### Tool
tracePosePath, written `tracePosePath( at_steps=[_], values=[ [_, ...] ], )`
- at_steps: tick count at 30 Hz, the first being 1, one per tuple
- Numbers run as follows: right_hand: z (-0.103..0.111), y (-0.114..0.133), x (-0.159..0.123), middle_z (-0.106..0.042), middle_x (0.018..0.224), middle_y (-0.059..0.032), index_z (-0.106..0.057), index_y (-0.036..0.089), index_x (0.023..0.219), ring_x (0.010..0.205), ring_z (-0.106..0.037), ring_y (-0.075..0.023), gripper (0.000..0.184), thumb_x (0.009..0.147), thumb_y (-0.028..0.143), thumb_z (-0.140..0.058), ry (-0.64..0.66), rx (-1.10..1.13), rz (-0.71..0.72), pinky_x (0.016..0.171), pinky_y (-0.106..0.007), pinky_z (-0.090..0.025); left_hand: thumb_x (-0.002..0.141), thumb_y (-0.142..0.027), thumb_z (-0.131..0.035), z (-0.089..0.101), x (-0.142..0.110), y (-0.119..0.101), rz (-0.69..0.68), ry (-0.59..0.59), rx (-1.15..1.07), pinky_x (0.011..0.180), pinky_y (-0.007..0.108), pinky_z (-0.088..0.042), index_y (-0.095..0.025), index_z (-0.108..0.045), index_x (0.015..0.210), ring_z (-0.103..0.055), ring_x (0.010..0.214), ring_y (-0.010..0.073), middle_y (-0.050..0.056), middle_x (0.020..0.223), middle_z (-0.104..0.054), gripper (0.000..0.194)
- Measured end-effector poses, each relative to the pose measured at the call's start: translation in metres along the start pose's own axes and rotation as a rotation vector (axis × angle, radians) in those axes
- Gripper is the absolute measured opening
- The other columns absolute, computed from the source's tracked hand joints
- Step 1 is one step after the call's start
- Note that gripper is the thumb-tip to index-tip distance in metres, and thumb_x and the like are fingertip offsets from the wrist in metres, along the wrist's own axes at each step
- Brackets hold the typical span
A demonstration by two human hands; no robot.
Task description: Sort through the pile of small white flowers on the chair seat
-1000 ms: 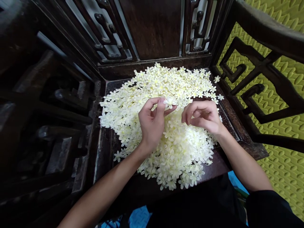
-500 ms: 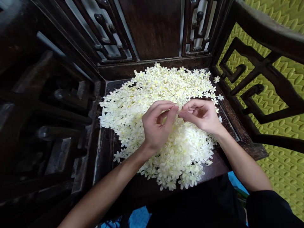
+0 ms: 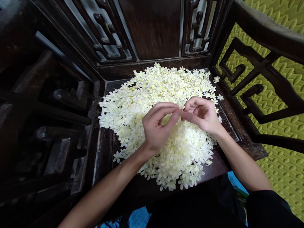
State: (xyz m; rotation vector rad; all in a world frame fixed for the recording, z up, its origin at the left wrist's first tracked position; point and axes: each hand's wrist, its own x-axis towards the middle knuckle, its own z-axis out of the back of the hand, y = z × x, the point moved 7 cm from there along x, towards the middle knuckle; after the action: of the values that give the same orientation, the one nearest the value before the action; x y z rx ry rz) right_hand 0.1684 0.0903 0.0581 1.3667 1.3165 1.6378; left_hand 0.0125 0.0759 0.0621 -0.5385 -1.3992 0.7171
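A heap of white artificial flowers (image 3: 133, 120) with pale yellow centres covers much of a dark wooden chair seat (image 3: 105, 145). Above its middle, my left hand (image 3: 160, 125) is closed in a pinch, thumb against the fingertips. Close against it, my right hand (image 3: 201, 114) also pinches with thumb and index finger, its other fingers curled. Between the touching fingertips shows a bit of a small white flower (image 3: 181, 107), mostly covered by the fingers.
A carved chair back (image 3: 152, 28) rises behind the heap. Openwork armrests stand on the left (image 3: 64, 129) and right (image 3: 258, 66). Past the right one lies a yellow-green textured mat (image 3: 280, 171). A few loose flowers (image 3: 216, 79) lie near the seat's right edge. Something blue (image 3: 140, 217) shows below.
The fingertips of both hands have shifted slightly right, and the right index finger has lifted and bent more. Less of the pale piece between them shows. The heap looks the same.
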Motion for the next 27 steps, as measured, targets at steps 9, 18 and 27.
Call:
tracePosePath(
  at_steps=[9, 18, 27],
  values=[
    [0.003, 0.01, 0.0, -0.073, 0.077, -0.0041, -0.075, 0.014, 0.074, 0.068, -0.064, -0.0117, 0.008, 0.076, 0.009, -0.081, -0.023, -0.12, 0.116, 0.058, -0.024, -0.047, 0.082, -0.007, -0.076, 0.0, 0.005, -0.007, -0.088, -0.019, -0.033, 0.083, 0.037, -0.059, -0.024, -0.076, 0.089, -0.07, 0.089, 0.0171, 0.0, 0.089, -0.073, 0.018],
    [0.003, 0.005, 0.001, -0.075, 0.082, -0.0036, -0.078, 0.016, 0.081, 0.071, -0.067, -0.012, 0.011, 0.076, 0.006, -0.079, -0.049, -0.033, 0.077, 0.063, -0.024, -0.055, 0.08, -0.003, -0.077, 0.0, 0.004, -0.007, -0.085, -0.016, -0.02, 0.082, 0.037, -0.059, -0.021, -0.076, 0.089, -0.071, 0.09, 0.0175, 0.002, 0.09, -0.074, 0.02],
    [0.002, 0.002, -0.001, -0.075, 0.083, -0.0039, -0.075, 0.015, 0.074, 0.079, -0.072, -0.0141, 0.014, 0.073, 0.001, -0.072, -0.037, -0.053, 0.04, 0.07, -0.027, -0.06, 0.093, -0.018, -0.069, 0.005, 0.002, 0.004, 0.094, -0.095, -0.019, 0.074, 0.023, -0.058, -0.02, -0.074, 0.093, -0.069, 0.091, 0.0124, 0.003, 0.095, -0.072, 0.005]
  ],
)
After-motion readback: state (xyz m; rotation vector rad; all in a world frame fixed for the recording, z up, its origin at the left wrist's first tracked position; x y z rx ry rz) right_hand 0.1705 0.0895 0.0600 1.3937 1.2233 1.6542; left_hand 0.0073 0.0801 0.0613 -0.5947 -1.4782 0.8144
